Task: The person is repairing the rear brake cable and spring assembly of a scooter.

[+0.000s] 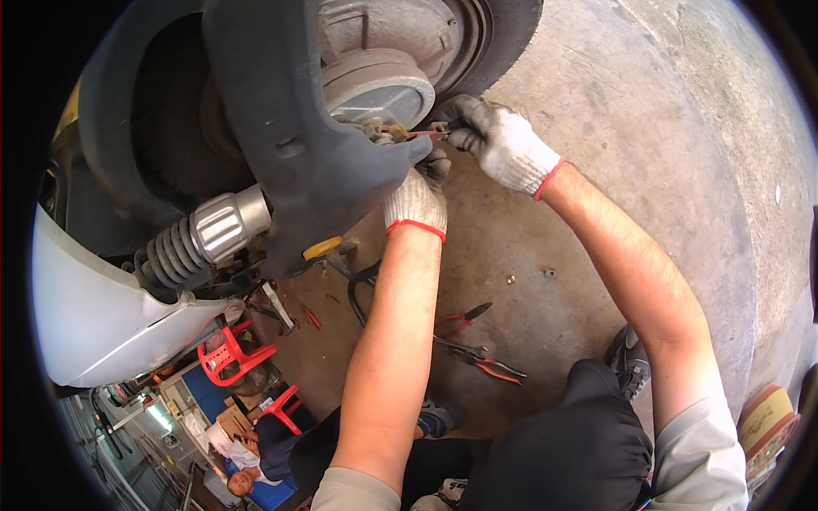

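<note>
The rusty metal lever, long axis roughly left to right, lay just beside the wheel hub; the right hand, nearer, pinched its outer end; the left hand sat close below, its grip hidden.

Here the gloved right grip is pinching a rusty metal lever beside the wheel hub, while the gloved left grip is hovering just below, its dark fingers curling near the tip of the grey guard! Down on the floor, red-handled pliers are lying between the forearms, two small brass-coloured pieces resting near them.
</note>
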